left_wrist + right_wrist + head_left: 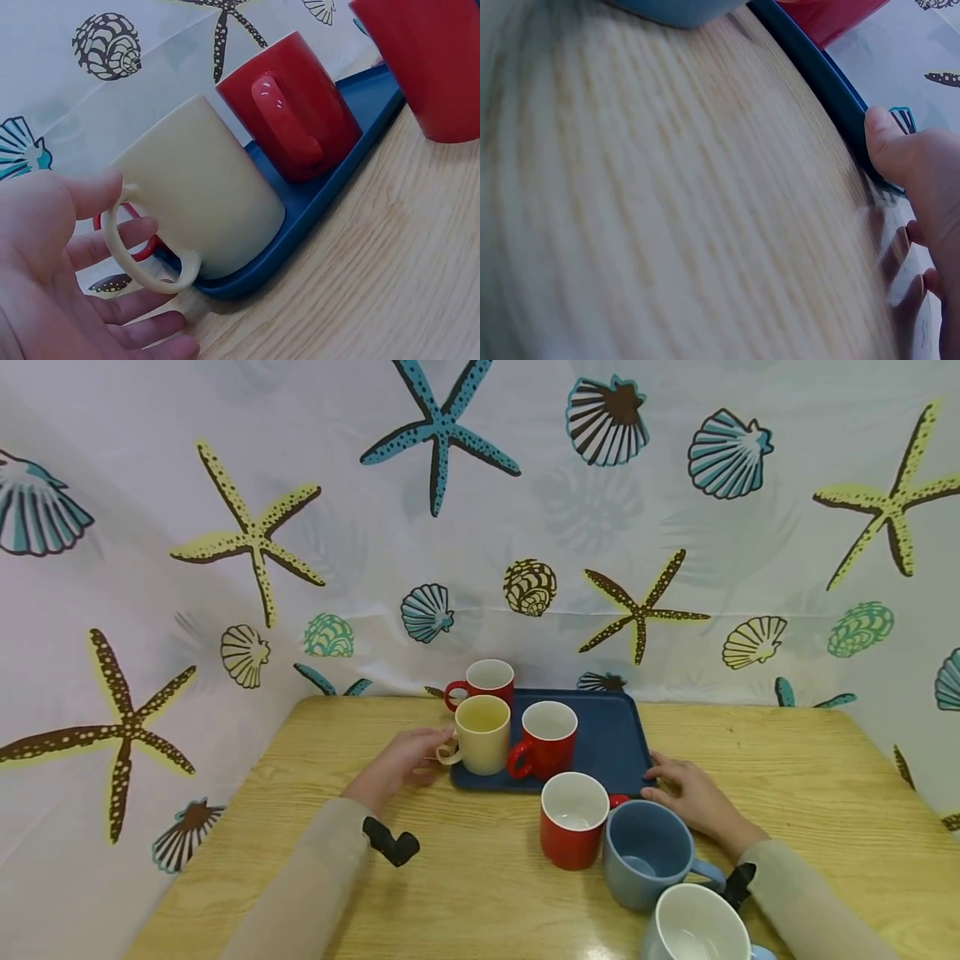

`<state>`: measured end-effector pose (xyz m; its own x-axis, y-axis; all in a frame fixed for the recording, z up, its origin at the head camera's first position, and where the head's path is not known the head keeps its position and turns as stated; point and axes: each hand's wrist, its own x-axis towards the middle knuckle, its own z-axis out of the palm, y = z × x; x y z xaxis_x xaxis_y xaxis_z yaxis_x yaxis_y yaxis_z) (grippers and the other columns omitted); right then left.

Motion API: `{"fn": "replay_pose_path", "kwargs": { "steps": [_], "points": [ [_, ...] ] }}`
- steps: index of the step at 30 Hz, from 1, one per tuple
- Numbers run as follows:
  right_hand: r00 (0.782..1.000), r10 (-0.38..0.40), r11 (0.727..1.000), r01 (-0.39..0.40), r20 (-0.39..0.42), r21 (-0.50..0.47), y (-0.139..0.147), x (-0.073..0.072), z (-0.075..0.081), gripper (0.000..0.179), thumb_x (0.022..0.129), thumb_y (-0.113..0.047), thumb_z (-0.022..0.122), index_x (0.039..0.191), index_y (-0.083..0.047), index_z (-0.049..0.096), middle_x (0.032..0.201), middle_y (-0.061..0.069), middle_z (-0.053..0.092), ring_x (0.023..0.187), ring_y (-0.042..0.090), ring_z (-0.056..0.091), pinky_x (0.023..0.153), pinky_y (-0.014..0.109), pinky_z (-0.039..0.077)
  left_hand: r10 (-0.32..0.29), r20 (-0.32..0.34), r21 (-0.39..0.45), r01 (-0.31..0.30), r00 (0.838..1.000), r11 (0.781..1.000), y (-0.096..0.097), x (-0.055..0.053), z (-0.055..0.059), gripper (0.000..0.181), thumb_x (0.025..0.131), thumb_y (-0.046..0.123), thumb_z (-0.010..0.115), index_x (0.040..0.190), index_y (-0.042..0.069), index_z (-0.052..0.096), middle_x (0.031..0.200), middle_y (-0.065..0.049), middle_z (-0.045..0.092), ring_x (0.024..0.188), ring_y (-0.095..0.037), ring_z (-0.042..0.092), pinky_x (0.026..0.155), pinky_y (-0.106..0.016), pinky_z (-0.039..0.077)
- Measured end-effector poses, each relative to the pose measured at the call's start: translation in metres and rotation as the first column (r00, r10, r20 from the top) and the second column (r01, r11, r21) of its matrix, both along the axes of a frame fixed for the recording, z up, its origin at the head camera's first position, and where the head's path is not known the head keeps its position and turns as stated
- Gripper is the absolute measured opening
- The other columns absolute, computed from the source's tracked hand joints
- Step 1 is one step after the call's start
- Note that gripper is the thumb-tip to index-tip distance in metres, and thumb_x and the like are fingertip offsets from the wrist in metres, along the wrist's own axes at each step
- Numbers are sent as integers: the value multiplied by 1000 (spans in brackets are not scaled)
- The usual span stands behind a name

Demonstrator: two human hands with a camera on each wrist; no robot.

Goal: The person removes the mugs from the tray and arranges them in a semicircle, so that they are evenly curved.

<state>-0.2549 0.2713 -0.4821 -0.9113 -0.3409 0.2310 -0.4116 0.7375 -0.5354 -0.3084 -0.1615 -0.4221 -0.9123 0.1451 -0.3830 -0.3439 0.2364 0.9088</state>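
Note:
My left hand (408,758) is at the handle of a cream mug (483,747). In the left wrist view its thumb (97,191) lies by the handle's top, one finger shows through the loop, and the other fingers are spread below. The cream mug stands on a dark blue tray (611,735), with a red mug (551,743) to its right and another red mug (491,675) behind. At the tray's front right corner, my right hand (693,797) has its thumb (889,146) at the rim; its other fingers are partly hidden.
In front of the tray stand a red mug (572,827), a blue-grey mug (637,881) and a pale mug (693,927), close together near my right forearm. A patterned cloth (480,552) hangs behind the wooden table (450,877).

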Motion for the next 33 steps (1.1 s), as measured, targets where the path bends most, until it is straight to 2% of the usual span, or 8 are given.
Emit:
{"fn": "replay_pose_path", "kwargs": {
  "steps": [4, 8, 14, 20, 25, 33],
  "points": [
    [1000, -12, 1000, 13, 17, -6, -2, 0, -1, 34, 87, -33, 66, 109, -7, 67, 140, 21, 39, 121, 43, 40, 97, 60, 30, 41, 26, -1, -41, 999, 999, 3, 2, 3, 52, 90, 43, 57, 123, 3, 52, 116, -16, 53, 110, -33, 52, 89, -48, 44],
    [999, -25, 1000, 26, 31, -9, -3, 0, -1, 36, 87, -35, 65, 110, -8, 66, 141, 20, 38, 122, 43, 38, 96, 61, 30, 54, 75, -14, -53, 996, 998, 4, 4, 7, 53, 90, 45, 57, 123, 5, 50, 121, -24, 51, 109, -36, 53, 86, -48, 47],
    [999, -29, 999, 29, 13, -30, -3, 1, -3, 32, 86, -31, 67, 108, -8, 66, 141, 20, 39, 122, 43, 38, 96, 62, 30, 13, 141, 6, -14, 990, 1000, 4, 6, 11, 58, 90, 51, 54, 122, 4, 50, 123, -28, 48, 105, -38, 55, 84, -48, 48],
    [999, -32, 999, 33, 27, -42, -3, 1, -5, 33, 86, -32, 67, 109, -8, 65, 142, 19, 38, 123, 43, 36, 96, 63, 29, 12, 154, 17, -15, 988, 1000, 5, 9, 13, 54, 90, 51, 53, 117, 4, 48, 125, -29, 46, 108, -39, 53, 87, -51, 46],
    [999, -39, 997, 41, 31, -64, -2, 0, -6, 33, 85, -31, 67, 109, -7, 65, 141, 20, 38, 123, 43, 36, 96, 63, 28, 0, 175, 10, -2, 985, 1000, 7, 8, 15, 57, 91, 51, 52, 123, 5, 42, 126, -30, 45, 112, -40, 50, 87, -54, 44],
    [997, -59, 995, 63, 57, -80, -1, 0, -8, 34, 86, -33, 67, 109, -8, 66, 142, 19, 38, 126, 43, 33, 97, 64, 26, -42, 201, -29, 49, 979, 998, 8, 9, 28, 64, 86, 56, 56, 117, 2, 41, 115, -27, 50, 103, -37, 54, 78, -54, 49]
  ]
}}
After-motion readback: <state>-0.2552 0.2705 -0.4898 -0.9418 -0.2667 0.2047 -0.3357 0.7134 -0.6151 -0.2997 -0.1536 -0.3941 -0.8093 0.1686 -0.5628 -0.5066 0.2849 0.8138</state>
